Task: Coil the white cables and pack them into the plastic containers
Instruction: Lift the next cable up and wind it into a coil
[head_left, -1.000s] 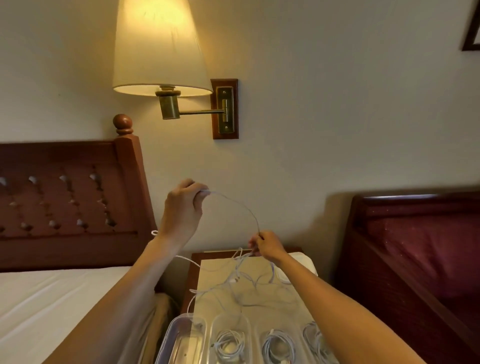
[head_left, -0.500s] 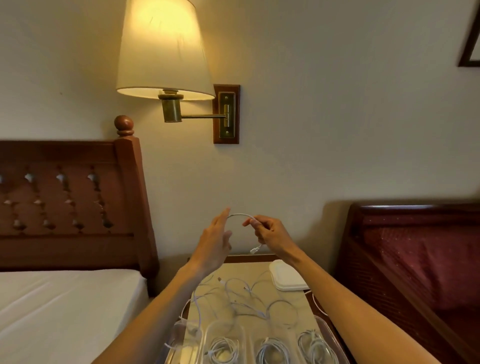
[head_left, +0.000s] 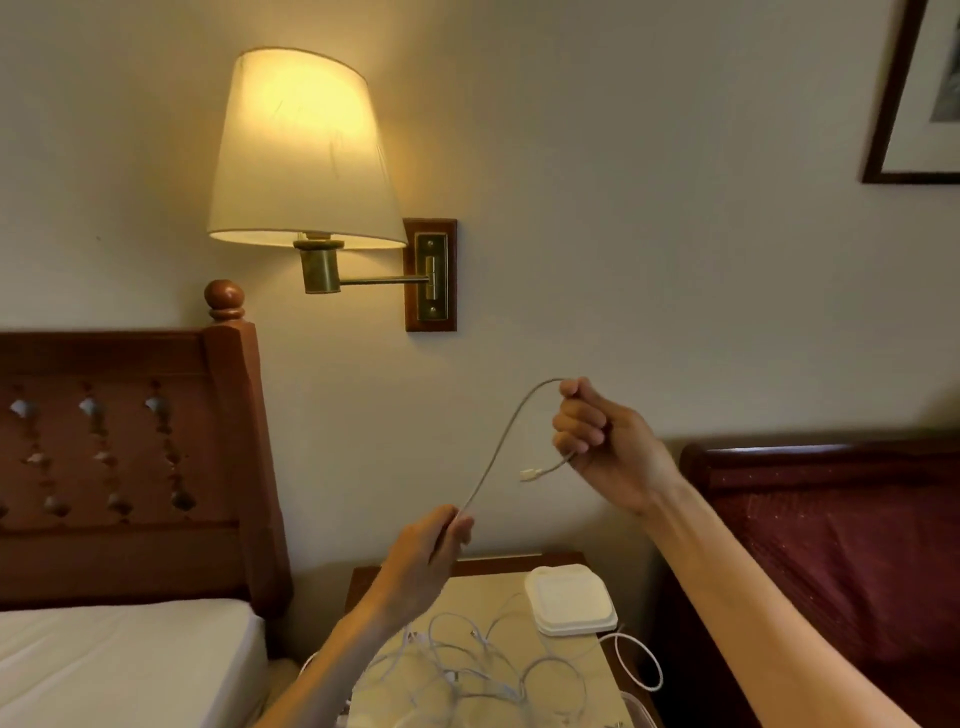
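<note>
Cable (head_left: 498, 447): smooth white plastic sheath, faint sheen. Loose cables (head_left: 467, 670) on nightstand look the same. Nightstand (head_left: 467, 564): dark wood frame, pale matt top. Lids (head_left: 569, 603): white plastic, slightly glossy. Headboard (head_left: 130, 467): polished reddish wood. Lamp (head_left: 301, 150): cloth shade, brushed brass arm, wood backplate. Wall (head_left: 623, 208): matt paint. Mattress (head_left: 119, 660): white cloth.
</note>
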